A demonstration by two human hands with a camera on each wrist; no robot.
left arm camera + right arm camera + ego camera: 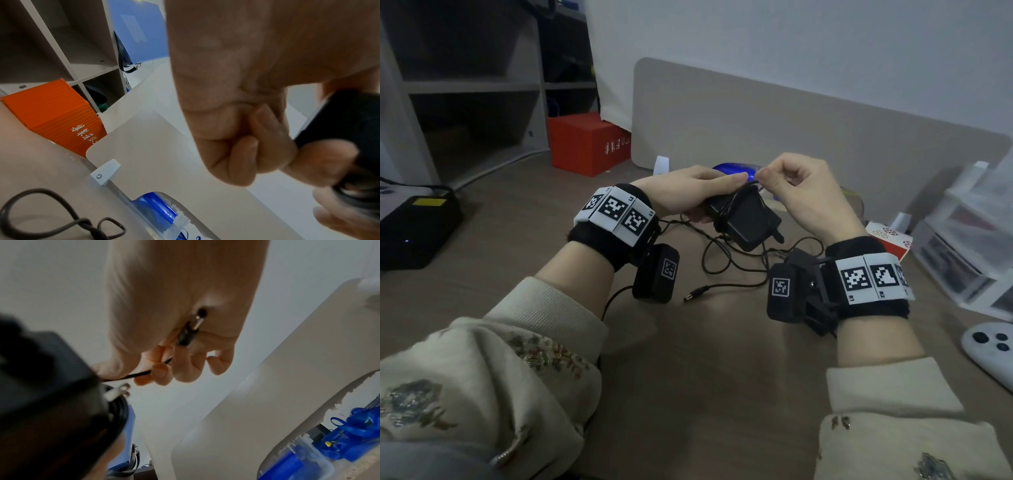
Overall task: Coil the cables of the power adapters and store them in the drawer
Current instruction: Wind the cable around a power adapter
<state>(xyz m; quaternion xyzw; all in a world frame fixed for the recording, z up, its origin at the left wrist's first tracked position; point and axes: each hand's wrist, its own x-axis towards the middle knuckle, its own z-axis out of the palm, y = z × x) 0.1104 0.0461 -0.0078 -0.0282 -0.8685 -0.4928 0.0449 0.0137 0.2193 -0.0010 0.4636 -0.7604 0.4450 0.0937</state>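
Above the middle of the brown wooden desk [688, 359] I've got both hands up close together, working on one black boxy power adapter [744, 219]. My left hand [688, 192] grips the adapter body, thumb on top and fingers curled underneath, with a few turns of its thin black cable [139, 374] already wrapped around it. My right hand [801, 188] is just to the right, fingers curled, pinching the free end of that cable; the right wrist view shows the black barrel plug with its silver tip [192, 327] tucked against my palm. The adapter's metal prongs [120, 390] show in that view too.

On the desk below, nearer to me, another loose black cable [726, 260] lies in messy loops, its barrel connector [697, 294] pointing at me. Far left there's a red cardboard box [589, 144], and a beige divider panel [791, 137] runs along the far edge. Off to the right sits a clear plastic drawer unit [969, 240], with a white game controller [993, 353] near it.
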